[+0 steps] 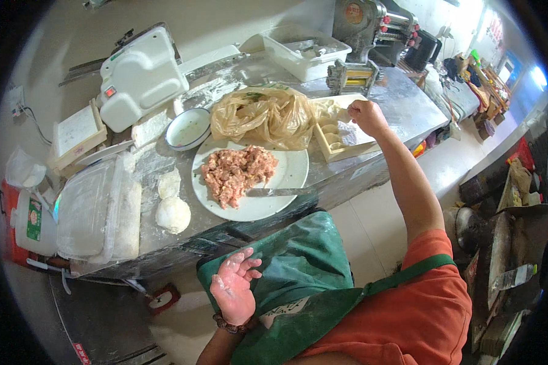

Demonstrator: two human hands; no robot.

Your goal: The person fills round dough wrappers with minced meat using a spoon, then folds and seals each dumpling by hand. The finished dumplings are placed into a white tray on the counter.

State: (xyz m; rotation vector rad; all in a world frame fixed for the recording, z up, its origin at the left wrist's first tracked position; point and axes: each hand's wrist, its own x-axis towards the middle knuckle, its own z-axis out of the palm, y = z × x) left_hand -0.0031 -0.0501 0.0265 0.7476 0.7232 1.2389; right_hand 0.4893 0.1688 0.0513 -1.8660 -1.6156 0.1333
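My right hand (366, 116) reaches over a pale tray (347, 154) at the table's edge, with its fingers pinched together. A pale dumpling (344, 115) shows right at the fingertips; whether they grip it is unclear. Several folded dumplings (332, 137) lie in the tray beside a patch of white flour (347, 133). Before my apron, my left hand (235, 285) is raised, floury and holding nothing, its fingers apart. Raw minced meat (237, 173) sits on a white plate (294, 166), with a flat metal blade (278, 192) resting in it. Left of the plate are a dough ball (173, 215) and a dough wrapper (169, 183).
A crumpled plastic bag (265, 116) overlaps the plate's far side, next to an enamel bowl (188, 130). A lidded plastic box (89, 210) stands at left. Behind are a white bin (308, 61), a roller attachment (354, 78) and a dough-rolling machine (370, 27).
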